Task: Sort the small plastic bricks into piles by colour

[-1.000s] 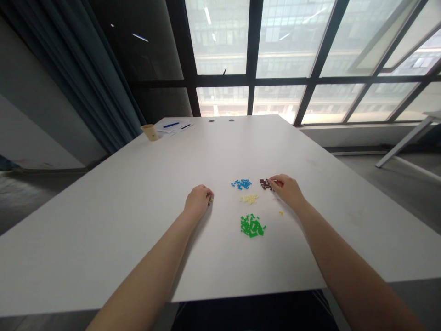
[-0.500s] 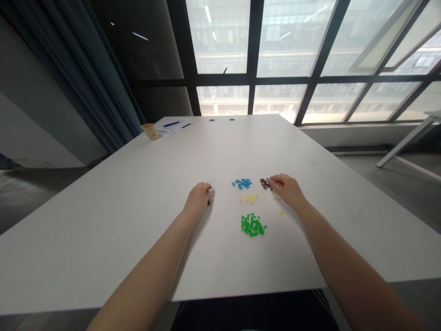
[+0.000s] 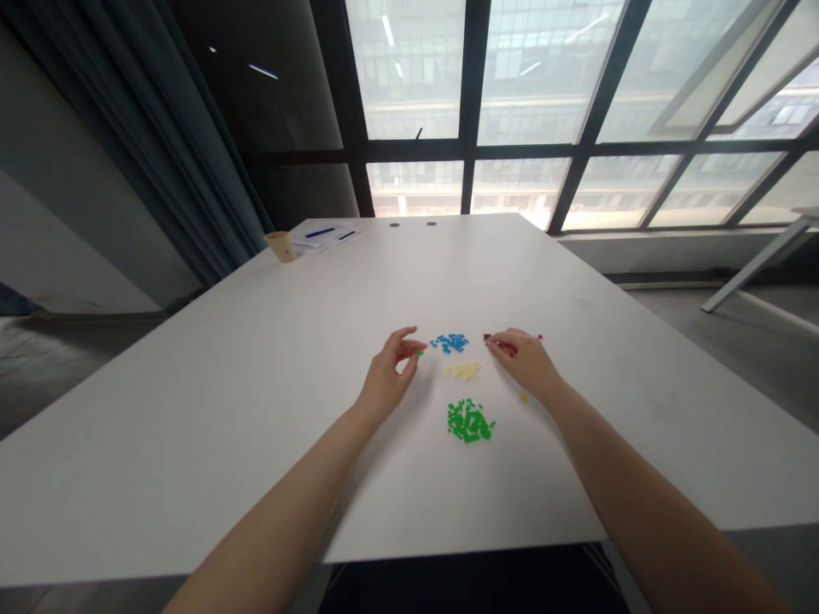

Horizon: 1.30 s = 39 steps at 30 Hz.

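My left hand (image 3: pixel 392 367) is raised just above the table, left of the blue pieces, with a small green piece (image 3: pixel 420 352) pinched between thumb and fingers. Over the dark brown pieces (image 3: pixel 487 338) lies my right hand (image 3: pixel 521 356), its fingers closed together and covering most of them; what the fingertips hold is too small to make out. Between the hands are a cluster of small blue pieces (image 3: pixel 450 343) and one of pale yellow pieces (image 3: pixel 464 370). Nearer to me lies a larger cluster of green pieces (image 3: pixel 470 421).
One yellow piece (image 3: pixel 524 397) lies below my right wrist, and a red piece (image 3: pixel 540 337) shows beyond that hand. A tan paper cup (image 3: pixel 280 246), papers (image 3: pixel 320 240) and a blue pen (image 3: pixel 320 232) are at the far left of the white table (image 3: pixel 256 375).
My left hand has moved right and up toward the blue pieces, with a green piece now showing in its fingers. My right hand has shifted slightly left and down, uncovering a red piece.
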### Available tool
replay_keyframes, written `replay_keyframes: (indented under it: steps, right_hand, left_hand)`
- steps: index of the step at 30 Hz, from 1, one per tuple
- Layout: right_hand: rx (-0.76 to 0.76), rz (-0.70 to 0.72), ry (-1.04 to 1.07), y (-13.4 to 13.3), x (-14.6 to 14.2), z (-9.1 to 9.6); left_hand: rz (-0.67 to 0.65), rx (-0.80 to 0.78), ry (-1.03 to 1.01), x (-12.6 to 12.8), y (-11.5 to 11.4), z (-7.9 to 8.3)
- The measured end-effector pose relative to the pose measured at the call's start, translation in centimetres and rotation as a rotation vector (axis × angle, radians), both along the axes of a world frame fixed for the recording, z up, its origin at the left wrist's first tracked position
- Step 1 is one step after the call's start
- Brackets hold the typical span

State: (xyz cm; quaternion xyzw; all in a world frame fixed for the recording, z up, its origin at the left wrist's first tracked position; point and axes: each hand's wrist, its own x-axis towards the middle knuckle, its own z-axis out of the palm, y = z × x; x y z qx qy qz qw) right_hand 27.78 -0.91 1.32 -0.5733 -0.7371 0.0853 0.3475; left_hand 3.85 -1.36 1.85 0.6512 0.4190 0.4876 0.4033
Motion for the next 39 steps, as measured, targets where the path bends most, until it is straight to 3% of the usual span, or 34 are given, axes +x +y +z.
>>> replay_keyframes:
  steps: [5,17,26,33,39]
  right_hand:
    - [0.027,0.082,-0.014,-0.5,-1.3,-0.2]
    - [0.162,0.257,0.088,-1.9,-3.3,0.7]
    - [0.227,0.406,-0.023,-2.7,-4.8,0.3]
    - [0.164,0.416,-0.064,-2.4,-4.9,-0.2]
    - [-0.057,0.405,-0.201,-2.1,-4.4,-1.1]
  left_hand:
    - [-0.082,-0.112,-0.153,1.1,-1.2,0.6]
    - [-0.161,-0.097,-0.195,1.4,-0.6,-1.2]
    - [-0.235,-0.34,-0.305,1.7,-0.8,-1.1]
    - [-0.275,-0.379,-0.288,1.7,-0.6,-1.8]
    - [-0.145,-0.286,-0.139,1.4,0.0,-2.3]
